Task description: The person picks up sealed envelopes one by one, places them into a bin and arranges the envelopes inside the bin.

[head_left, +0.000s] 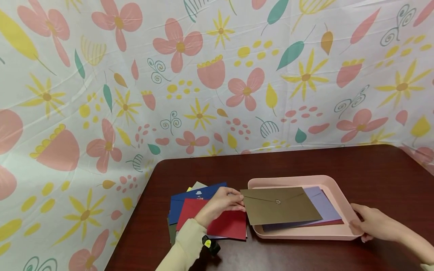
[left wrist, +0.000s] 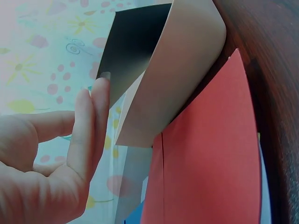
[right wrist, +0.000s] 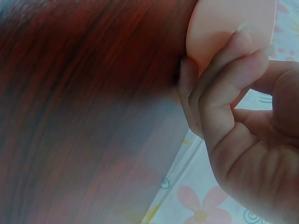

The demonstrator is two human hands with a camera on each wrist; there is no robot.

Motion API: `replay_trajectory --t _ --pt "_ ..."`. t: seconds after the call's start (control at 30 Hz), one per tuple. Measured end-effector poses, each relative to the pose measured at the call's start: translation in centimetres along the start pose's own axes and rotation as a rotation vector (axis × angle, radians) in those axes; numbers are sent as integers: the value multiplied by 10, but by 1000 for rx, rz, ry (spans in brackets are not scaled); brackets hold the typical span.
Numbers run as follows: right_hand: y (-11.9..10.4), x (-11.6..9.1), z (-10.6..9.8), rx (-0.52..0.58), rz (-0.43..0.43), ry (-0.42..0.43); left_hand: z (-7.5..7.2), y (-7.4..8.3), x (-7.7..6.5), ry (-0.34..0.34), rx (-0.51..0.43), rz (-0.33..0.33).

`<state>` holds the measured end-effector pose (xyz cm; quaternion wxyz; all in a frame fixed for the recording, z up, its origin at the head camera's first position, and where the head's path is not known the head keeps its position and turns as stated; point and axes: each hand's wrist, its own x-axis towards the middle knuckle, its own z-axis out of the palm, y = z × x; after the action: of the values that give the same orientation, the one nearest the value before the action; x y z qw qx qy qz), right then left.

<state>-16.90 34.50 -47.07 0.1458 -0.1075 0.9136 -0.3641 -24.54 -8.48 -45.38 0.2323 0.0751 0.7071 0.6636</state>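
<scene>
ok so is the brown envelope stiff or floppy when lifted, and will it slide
Probably fairly stiff: the brown envelope looks nearly flat and straight-edged beyond the left grip. Likely light, as it looks thin. It may slide easily, since its face looks smooth.

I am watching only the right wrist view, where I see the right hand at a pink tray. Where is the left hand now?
Observer: The left hand is at the left edge of an olive-brown envelope.
Operator: And where is this envelope?
Observer: Over the pink tray, partly covering a lavender envelope.
Operator: Is something beside the tray?
Observer: Yes, to its left, a red envelope partly covers a blue envelope.
</scene>
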Motion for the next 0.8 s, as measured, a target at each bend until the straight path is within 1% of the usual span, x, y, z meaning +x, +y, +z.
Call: replay_trajectory --t 0.4,0.63,0.8 --pt "-5 -2 2 -14 4 12 8 5 0 4 -28 -26" --pt "-5 -3 2 -23 -25 9 10 6 1 -17 -33 -20" --pt "-4 -3 2 -12 -10 7 11 7 1 -42 -28 -7"
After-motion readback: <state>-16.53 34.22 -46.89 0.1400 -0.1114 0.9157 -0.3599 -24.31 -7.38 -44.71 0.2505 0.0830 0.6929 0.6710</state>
